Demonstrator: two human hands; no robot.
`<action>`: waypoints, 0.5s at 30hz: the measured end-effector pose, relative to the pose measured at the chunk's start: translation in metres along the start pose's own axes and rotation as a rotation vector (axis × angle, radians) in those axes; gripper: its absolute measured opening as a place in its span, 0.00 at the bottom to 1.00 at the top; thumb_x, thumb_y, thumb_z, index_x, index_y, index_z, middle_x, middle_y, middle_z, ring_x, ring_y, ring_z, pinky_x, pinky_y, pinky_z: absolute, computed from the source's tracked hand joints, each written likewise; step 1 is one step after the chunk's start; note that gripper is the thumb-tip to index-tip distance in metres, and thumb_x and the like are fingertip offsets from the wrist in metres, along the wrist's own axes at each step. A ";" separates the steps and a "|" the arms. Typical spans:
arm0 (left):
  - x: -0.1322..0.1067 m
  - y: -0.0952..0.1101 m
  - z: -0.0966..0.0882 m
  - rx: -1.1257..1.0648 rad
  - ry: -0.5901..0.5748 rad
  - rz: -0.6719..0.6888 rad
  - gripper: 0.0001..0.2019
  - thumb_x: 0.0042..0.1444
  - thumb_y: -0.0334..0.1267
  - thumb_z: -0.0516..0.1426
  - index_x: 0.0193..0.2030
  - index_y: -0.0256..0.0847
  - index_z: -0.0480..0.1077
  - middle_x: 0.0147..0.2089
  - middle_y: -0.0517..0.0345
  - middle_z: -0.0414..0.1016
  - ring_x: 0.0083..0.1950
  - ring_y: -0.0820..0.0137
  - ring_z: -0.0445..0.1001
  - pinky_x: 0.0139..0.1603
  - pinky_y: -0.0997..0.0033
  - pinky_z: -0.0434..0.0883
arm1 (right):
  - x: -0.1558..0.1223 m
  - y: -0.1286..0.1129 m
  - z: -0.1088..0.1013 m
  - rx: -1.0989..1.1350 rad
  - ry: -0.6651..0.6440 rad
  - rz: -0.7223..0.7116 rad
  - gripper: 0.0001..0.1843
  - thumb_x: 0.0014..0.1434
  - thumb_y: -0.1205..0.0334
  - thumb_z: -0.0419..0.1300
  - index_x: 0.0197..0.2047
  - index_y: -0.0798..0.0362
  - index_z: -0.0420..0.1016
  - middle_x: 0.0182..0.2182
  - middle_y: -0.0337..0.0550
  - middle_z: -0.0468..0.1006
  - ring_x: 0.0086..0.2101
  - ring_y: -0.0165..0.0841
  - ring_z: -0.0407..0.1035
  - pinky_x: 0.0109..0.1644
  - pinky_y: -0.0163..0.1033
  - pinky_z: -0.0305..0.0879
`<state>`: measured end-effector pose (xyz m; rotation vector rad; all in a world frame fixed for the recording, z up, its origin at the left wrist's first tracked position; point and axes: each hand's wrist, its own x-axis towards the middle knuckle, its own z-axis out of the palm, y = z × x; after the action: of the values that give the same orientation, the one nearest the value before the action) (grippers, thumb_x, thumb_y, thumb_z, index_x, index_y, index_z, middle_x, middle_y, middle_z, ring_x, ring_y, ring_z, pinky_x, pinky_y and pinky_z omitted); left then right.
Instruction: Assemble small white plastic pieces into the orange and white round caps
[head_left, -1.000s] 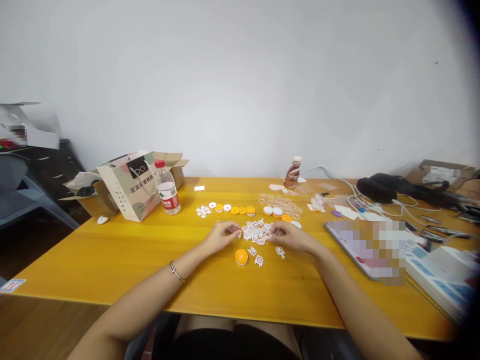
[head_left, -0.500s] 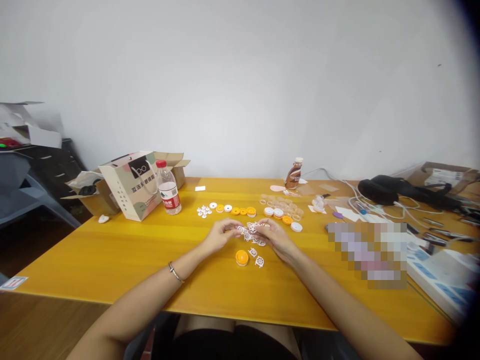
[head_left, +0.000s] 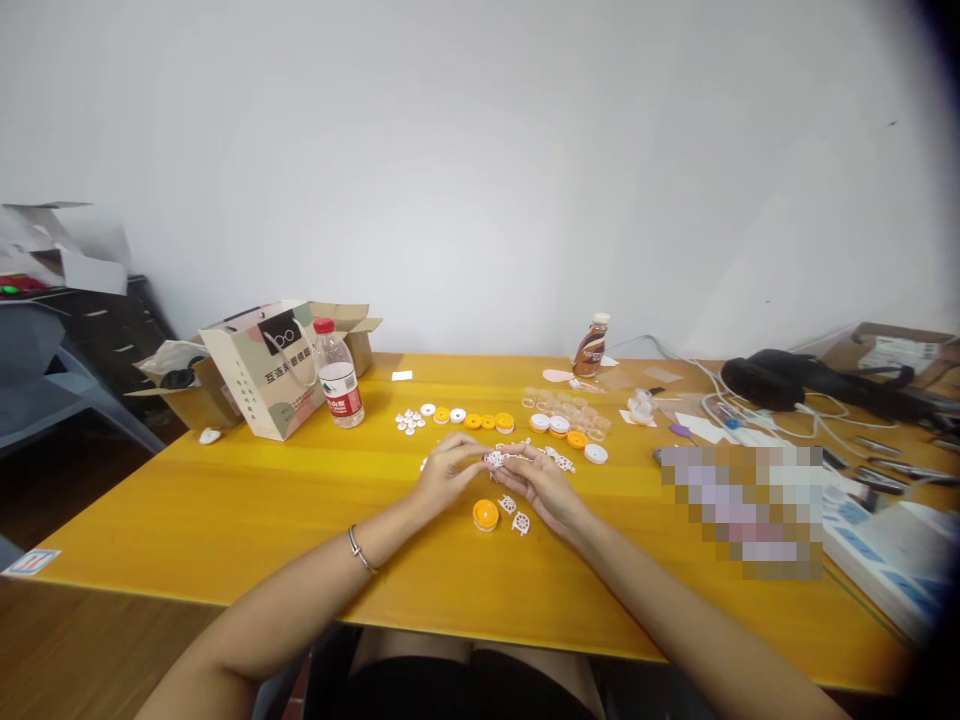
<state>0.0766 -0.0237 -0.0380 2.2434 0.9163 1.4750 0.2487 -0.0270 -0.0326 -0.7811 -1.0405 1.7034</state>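
My left hand (head_left: pixel 448 470) and my right hand (head_left: pixel 538 482) meet over a pile of small white plastic wheel-shaped pieces (head_left: pixel 501 459) in the middle of the yellow table (head_left: pixel 225 510). Both hands have curled fingers cupped around the pile and touch it. An orange round cap (head_left: pixel 485 515) lies just in front of my hands, with two loose white pieces (head_left: pixel 514 513) beside it. A few white pieces (head_left: pixel 561 461) show past my right fingers.
A row of orange and white caps (head_left: pixel 472 419) and clear cups (head_left: pixel 570 408) lie behind. A water bottle (head_left: pixel 338 375), paper bag (head_left: pixel 262 370) and cardboard box stand left; a brown drink bottle (head_left: pixel 590 347), cables, a black bag (head_left: pixel 780 378) and a blurred tablet lie right.
My hands have drawn together from either side of the white pieces, gathering the spread pile into a tighter heap between them.
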 end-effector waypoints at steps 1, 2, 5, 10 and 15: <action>0.000 -0.001 0.000 0.010 -0.004 0.001 0.10 0.52 0.38 0.56 0.40 0.40 0.72 0.35 0.54 0.70 0.38 0.70 0.68 0.41 0.69 0.66 | 0.000 -0.001 0.000 0.004 0.001 0.004 0.10 0.44 0.64 0.64 0.32 0.52 0.68 0.33 0.38 0.78 0.36 0.30 0.72 0.49 0.38 0.65; 0.000 -0.001 0.000 0.019 -0.011 0.002 0.10 0.52 0.38 0.56 0.41 0.40 0.72 0.35 0.53 0.69 0.38 0.70 0.68 0.41 0.69 0.66 | -0.001 -0.002 0.001 0.008 0.000 0.006 0.10 0.44 0.64 0.64 0.32 0.52 0.68 0.33 0.38 0.78 0.37 0.30 0.72 0.49 0.38 0.65; 0.000 0.000 0.000 0.063 -0.026 0.003 0.10 0.52 0.39 0.56 0.40 0.40 0.72 0.35 0.53 0.70 0.38 0.70 0.68 0.41 0.69 0.65 | -0.001 -0.003 0.001 0.015 -0.004 -0.005 0.10 0.45 0.64 0.63 0.32 0.52 0.68 0.33 0.38 0.78 0.37 0.30 0.72 0.49 0.38 0.64; 0.000 0.003 0.002 0.130 0.000 0.013 0.10 0.52 0.41 0.56 0.39 0.39 0.72 0.34 0.53 0.70 0.37 0.69 0.68 0.41 0.69 0.65 | -0.001 0.001 0.002 -0.011 -0.031 -0.029 0.12 0.44 0.64 0.64 0.33 0.52 0.67 0.31 0.38 0.78 0.36 0.29 0.72 0.48 0.37 0.64; 0.000 0.006 0.002 0.219 -0.054 0.036 0.11 0.52 0.42 0.55 0.39 0.40 0.71 0.36 0.53 0.70 0.39 0.69 0.68 0.42 0.68 0.64 | 0.002 0.003 -0.001 -0.031 0.019 -0.040 0.14 0.41 0.64 0.66 0.31 0.52 0.66 0.28 0.37 0.78 0.32 0.28 0.73 0.44 0.37 0.65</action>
<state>0.0808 -0.0280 -0.0359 2.4535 1.0723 1.3804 0.2475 -0.0257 -0.0356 -0.7902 -1.0655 1.6465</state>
